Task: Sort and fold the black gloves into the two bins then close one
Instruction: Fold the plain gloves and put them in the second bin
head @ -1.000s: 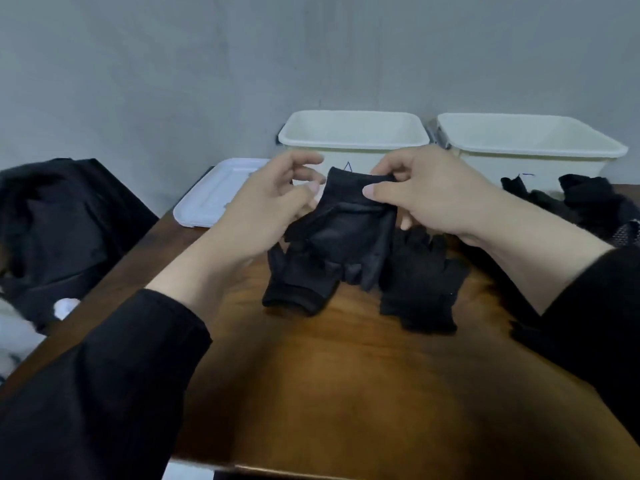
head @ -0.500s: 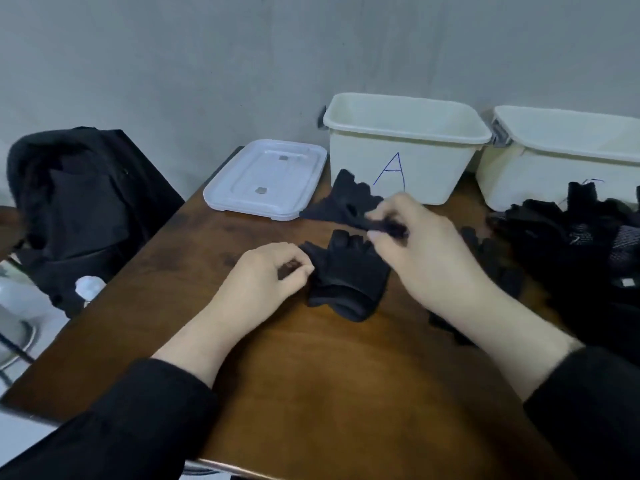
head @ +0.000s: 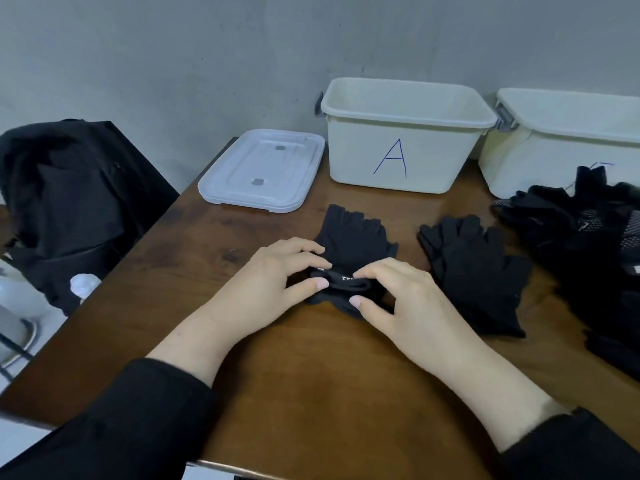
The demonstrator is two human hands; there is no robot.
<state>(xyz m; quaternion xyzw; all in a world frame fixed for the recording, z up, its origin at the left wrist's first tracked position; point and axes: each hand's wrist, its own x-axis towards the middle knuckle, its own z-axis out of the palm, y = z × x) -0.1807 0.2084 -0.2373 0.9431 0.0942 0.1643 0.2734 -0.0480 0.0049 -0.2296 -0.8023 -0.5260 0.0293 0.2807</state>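
Black glove (head: 353, 237) flat on counter (head: 311, 375), just before bin A (head: 401, 157). Left hand (head: 263, 289) and right hand (head: 405, 303) fingers pinch its cuff. Judged soft, light, limp; grip at cuff.

We log one head-worn wide-angle cam, looking fwd and down over the bench (head: 311, 393) toward the wall (head: 173, 57). Close range; both forearms enter from the bottom edge. No 2nd view to overlap.
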